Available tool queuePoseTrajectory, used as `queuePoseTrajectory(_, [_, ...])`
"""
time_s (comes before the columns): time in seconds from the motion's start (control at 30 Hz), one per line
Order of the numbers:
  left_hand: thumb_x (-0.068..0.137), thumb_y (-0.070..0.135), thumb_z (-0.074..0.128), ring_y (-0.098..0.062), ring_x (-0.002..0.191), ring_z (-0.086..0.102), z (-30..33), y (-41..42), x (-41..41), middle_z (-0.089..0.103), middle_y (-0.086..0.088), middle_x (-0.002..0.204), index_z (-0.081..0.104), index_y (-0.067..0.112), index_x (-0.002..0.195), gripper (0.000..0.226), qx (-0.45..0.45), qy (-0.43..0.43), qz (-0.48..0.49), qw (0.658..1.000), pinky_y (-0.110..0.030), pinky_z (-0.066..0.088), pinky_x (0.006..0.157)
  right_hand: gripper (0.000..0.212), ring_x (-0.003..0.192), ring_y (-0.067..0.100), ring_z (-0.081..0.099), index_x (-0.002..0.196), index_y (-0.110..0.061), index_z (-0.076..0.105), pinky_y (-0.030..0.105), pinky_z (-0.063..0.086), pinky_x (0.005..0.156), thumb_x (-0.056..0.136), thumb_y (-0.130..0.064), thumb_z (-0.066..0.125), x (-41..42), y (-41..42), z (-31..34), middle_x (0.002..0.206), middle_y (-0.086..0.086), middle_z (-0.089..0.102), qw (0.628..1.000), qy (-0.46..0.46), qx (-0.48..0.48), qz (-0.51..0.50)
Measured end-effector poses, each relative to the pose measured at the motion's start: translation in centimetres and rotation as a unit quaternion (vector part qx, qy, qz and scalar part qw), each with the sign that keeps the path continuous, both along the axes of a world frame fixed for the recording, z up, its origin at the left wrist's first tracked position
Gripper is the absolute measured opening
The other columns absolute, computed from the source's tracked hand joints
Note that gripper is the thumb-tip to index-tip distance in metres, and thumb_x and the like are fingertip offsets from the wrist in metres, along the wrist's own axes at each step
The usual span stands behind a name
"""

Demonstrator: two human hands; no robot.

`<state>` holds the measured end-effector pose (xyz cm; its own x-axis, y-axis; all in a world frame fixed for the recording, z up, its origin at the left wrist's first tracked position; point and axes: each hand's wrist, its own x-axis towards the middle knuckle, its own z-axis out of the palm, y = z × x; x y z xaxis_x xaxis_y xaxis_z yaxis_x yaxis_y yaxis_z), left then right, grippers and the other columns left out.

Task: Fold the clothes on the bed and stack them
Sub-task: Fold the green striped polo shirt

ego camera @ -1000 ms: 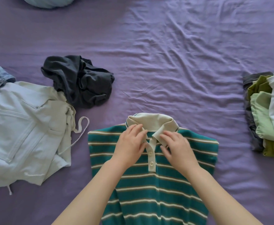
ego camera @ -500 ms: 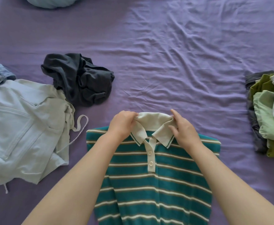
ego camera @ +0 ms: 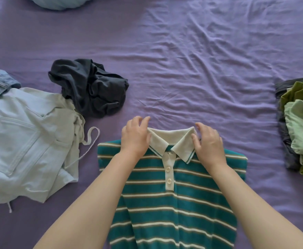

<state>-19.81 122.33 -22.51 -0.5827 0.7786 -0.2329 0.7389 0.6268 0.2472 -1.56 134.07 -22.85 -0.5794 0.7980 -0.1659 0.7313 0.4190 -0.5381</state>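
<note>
Flanking the collar [ego camera: 172, 141], left hand [ego camera: 135, 136] and right hand [ego camera: 209, 142] rest relaxed, grasping nothing; striped polo shirt [ego camera: 174, 200] flat, buttoned, sleeves folded in.

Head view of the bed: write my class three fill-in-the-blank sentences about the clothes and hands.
1. Both hands, the left hand and the right hand, touch the striped shirt's ____.
2. The bedsheet is ____ in colour.
3. The crumpled dark garment lies to the ____ of the shirt.

Missing words: collar; purple; left
</note>
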Motion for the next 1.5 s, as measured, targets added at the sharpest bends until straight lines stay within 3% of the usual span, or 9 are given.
queuePoseTrajectory(0.17, [0.088,0.013,0.058,-0.031,0.124,0.052,-1.3,-3.3,6.2,0.058,-0.012,0.129,0.059,0.008,0.125,0.037,0.144,0.082,-0.08,0.983,-0.051,0.04,0.106,0.047,0.138,0.03,0.035,0.135,-0.01,0.049,0.054,0.021,0.113,0.09,-0.019,0.061,2.3,-5.4,-0.6,0.143,0.012,0.046,0.986,-0.019,0.136,0.096])
queuePoseTrajectory(0.27, [0.098,0.048,0.009,-0.024,0.148,-0.004,-2.8,-5.0,8.4,0.004,-0.002,0.161,0.008,0.021,0.153,0.061,-0.06,0.02,-0.129,0.99,-0.052,0.003,0.118,0.057,0.146,0.027,0.001,0.15,-0.027,0.017,0.056,0.001,0.115,0.099,-0.046,0.034,3.1,-7.6,-2.0,0.157,0.006,0.01,0.975,-0.139,0.078,0.153])
queuePoseTrajectory(0.33, [0.09,0.06,-0.01,-0.018,0.135,-0.039,-4.3,-5.4,8.3,-0.038,0.007,0.149,-0.026,0.031,0.143,0.062,-0.131,0.009,-0.147,0.98,-0.052,-0.021,0.111,0.059,0.14,0.023,-0.026,0.142,-0.038,-0.02,0.057,-0.011,0.113,0.096,-0.058,0.011,3.0,-7.5,-3.4,0.152,0.0,-0.022,0.958,-0.229,0.043,0.169])
queuePoseTrajectory(0.4, [0.09,0.063,-0.008,-0.018,0.131,-0.046,-4.9,-5.3,8.0,-0.048,0.01,0.141,-0.031,0.035,0.139,0.06,-0.146,0.007,-0.155,0.977,-0.054,-0.026,0.107,0.058,0.14,0.024,-0.031,0.136,-0.04,-0.031,0.059,-0.012,0.111,0.093,-0.061,0.004,2.8,-7.1,-4.1,0.148,-0.002,-0.033,0.946,-0.268,0.037,0.179])
queuePoseTrajectory(0.67, [0.094,0.059,0.005,-0.025,0.143,-0.024,-2.3,-10.1,13.1,-0.034,-0.001,0.149,-0.045,0.032,0.132,0.069,-0.149,-0.021,-0.06,0.987,-0.051,-0.016,0.112,0.064,0.146,0.029,-0.012,0.151,-0.032,-0.002,0.053,-0.002,0.116,0.096,-0.056,0.023,5.9,-10.3,-1.5,0.16,0.008,-0.004,0.945,-0.242,0.047,0.213])
queuePoseTrajectory(0.93, [0.097,0.043,0.037,-0.03,0.146,-0.016,-0.5,-20.6,20.2,-0.011,-0.007,0.16,0.004,0.028,0.153,0.066,-0.179,-0.057,-0.116,0.975,-0.053,-0.009,0.115,0.073,0.134,0.042,0.036,0.134,-0.023,0.054,0.062,0.037,0.101,0.068,-0.038,0.082,14.0,-20.6,0.2,0.144,0.02,0.042,0.944,-0.173,0.066,0.271])
queuePoseTrajectory(1.2, [0.094,0.045,0.047,-0.029,0.146,-0.015,-0.1,-26.9,22.7,-0.018,-0.006,0.159,0.0,0.038,0.151,0.074,-0.157,-0.076,0.042,0.984,-0.048,0.0,0.117,0.073,0.13,0.043,0.042,0.132,-0.019,0.057,0.061,0.037,0.102,0.066,-0.031,0.085,19.8,-27.0,-0.8,0.139,0.02,0.049,0.951,-0.194,0.077,0.227])
queuePoseTrajectory(1.3, [0.094,0.031,0.054,-0.03,0.146,0.004,0.8,-28.4,23.3,-0.008,-0.009,0.159,0.004,0.027,0.152,0.077,-0.106,-0.131,0.153,0.974,-0.041,0.016,0.116,0.072,0.132,0.046,0.038,0.134,-0.018,0.054,0.06,0.032,0.103,0.068,-0.024,0.083,21.8,-29.2,-0.2,0.141,0.025,0.044,0.965,-0.21,0.072,0.141])
queuePoseTrajectory(1.5, [0.09,0.012,0.06,-0.028,0.115,0.052,1.7,-29.8,23.5,0.048,-0.008,0.127,0.023,0.014,0.149,0.07,0.062,-0.3,0.401,0.863,-0.035,0.039,0.098,0.07,0.141,0.036,0.02,0.149,-0.037,0.019,0.038,0.036,0.104,0.095,-0.004,0.046,23.6,-33.1,0.6,0.158,0.018,0.0,0.97,-0.234,-0.06,-0.006])
